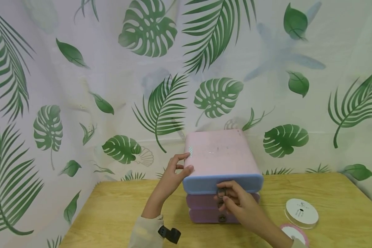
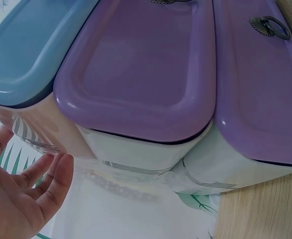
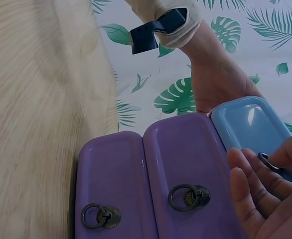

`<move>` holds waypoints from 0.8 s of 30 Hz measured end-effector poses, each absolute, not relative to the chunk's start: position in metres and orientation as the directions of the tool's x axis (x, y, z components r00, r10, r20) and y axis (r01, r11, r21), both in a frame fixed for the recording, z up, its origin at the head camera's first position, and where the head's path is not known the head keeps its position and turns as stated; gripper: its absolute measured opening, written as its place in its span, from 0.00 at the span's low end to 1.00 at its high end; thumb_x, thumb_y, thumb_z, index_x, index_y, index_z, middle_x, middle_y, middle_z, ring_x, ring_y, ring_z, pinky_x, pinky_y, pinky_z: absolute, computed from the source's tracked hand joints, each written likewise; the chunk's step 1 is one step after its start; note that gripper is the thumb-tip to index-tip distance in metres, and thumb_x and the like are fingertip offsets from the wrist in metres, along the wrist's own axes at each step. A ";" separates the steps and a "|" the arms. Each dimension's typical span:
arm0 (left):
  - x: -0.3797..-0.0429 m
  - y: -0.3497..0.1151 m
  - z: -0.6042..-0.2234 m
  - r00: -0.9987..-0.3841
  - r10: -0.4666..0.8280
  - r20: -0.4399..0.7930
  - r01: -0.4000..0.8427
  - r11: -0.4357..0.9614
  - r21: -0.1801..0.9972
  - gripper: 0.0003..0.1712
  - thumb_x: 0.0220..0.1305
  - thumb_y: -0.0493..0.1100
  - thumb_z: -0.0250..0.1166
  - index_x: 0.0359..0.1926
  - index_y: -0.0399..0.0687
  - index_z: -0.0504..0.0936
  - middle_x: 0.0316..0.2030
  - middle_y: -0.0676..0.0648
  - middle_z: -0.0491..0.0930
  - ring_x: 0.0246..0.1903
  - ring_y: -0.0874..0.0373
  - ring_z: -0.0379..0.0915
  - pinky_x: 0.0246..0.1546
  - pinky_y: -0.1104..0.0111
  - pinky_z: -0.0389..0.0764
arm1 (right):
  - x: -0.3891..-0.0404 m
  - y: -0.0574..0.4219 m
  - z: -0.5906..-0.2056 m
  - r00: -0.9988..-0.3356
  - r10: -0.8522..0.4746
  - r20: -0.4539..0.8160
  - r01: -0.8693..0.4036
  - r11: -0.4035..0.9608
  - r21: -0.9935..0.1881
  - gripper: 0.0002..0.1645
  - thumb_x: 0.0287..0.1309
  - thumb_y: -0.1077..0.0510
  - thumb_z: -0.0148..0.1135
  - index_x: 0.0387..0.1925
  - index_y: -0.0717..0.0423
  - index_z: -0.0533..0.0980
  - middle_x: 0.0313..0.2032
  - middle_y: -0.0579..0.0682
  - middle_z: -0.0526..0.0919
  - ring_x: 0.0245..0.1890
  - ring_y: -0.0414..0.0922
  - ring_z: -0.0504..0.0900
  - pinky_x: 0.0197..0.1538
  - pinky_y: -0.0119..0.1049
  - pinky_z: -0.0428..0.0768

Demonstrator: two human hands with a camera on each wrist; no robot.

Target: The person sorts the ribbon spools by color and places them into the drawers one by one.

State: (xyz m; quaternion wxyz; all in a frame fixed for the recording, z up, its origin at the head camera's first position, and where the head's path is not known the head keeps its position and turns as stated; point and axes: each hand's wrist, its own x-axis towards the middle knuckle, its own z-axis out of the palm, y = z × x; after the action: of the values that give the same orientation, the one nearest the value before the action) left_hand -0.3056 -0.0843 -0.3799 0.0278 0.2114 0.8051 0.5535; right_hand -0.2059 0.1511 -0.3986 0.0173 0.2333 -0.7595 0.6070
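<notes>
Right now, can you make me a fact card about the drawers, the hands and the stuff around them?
Top drawer: blue front, pink casing
Lower drawers: two, with purple fronts
Left hand: touches the pink casing's left side
Right hand: pinches the ring pull on the blue front
Other ring pulls: one on each purple front
Right of the drawers: white spool, pink-edged disc, the disc partly hidden
Table: wood-grained
Backdrop: whitish, with green leaves
</notes>
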 end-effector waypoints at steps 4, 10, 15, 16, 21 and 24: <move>-0.305 -0.084 -0.380 -0.909 0.373 0.187 0.309 0.298 0.903 0.31 0.65 0.57 0.59 0.67 0.64 0.65 0.67 0.46 0.58 0.57 0.49 0.64 0.46 0.58 0.76 | -0.203 0.156 -0.403 -0.878 -0.332 0.345 -0.411 0.154 -0.898 0.20 0.70 0.66 0.47 0.60 0.70 0.63 0.44 0.73 0.79 0.32 0.35 0.83 0.35 0.35 0.84; -0.305 -0.084 -0.380 -0.908 0.373 0.189 0.309 0.296 0.904 0.31 0.65 0.58 0.59 0.67 0.64 0.65 0.67 0.46 0.58 0.57 0.49 0.64 0.46 0.58 0.76 | -0.200 0.164 -0.407 -0.883 -0.332 0.332 -0.406 0.185 -0.895 0.21 0.71 0.64 0.47 0.62 0.65 0.63 0.45 0.70 0.80 0.32 0.36 0.84 0.33 0.34 0.82; -0.306 -0.083 -0.379 -0.909 0.372 0.190 0.311 0.299 0.902 0.31 0.65 0.58 0.59 0.67 0.64 0.65 0.66 0.45 0.59 0.57 0.49 0.65 0.46 0.58 0.76 | -0.199 0.171 -0.410 -0.882 -0.348 0.318 -0.410 0.233 -0.882 0.19 0.71 0.64 0.47 0.60 0.66 0.65 0.48 0.70 0.79 0.35 0.35 0.83 0.35 0.32 0.81; -0.306 -0.083 -0.379 -0.909 0.370 0.191 0.311 0.299 0.902 0.31 0.65 0.58 0.59 0.67 0.64 0.65 0.66 0.45 0.59 0.57 0.48 0.65 0.46 0.58 0.77 | -0.199 0.172 -0.411 -0.881 -0.355 0.313 -0.409 0.240 -0.880 0.19 0.71 0.64 0.47 0.60 0.67 0.65 0.50 0.71 0.78 0.36 0.35 0.83 0.35 0.32 0.81; -0.305 -0.083 -0.379 -0.911 0.367 0.189 0.308 0.298 0.904 0.31 0.65 0.58 0.59 0.67 0.64 0.65 0.66 0.45 0.59 0.57 0.48 0.65 0.46 0.58 0.76 | -0.198 0.175 -0.414 -0.909 -0.362 0.209 -0.319 0.277 -0.906 0.21 0.70 0.62 0.50 0.60 0.68 0.67 0.54 0.70 0.76 0.37 0.32 0.82 0.34 0.32 0.81; -0.305 -0.083 -0.379 -0.910 0.368 0.191 0.310 0.298 0.903 0.31 0.65 0.58 0.59 0.67 0.63 0.65 0.66 0.44 0.59 0.57 0.48 0.65 0.46 0.58 0.76 | -0.199 0.176 -0.416 -0.917 -0.363 0.168 -0.282 0.288 -0.915 0.23 0.70 0.60 0.51 0.62 0.67 0.66 0.55 0.70 0.76 0.38 0.33 0.83 0.33 0.32 0.80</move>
State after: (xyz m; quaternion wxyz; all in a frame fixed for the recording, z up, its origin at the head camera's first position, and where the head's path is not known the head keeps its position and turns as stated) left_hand -0.3049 -0.0833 -0.3792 0.0263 0.2104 0.8052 0.5539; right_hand -0.1989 0.1759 -0.4159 -0.0360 0.2010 -0.8015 0.5620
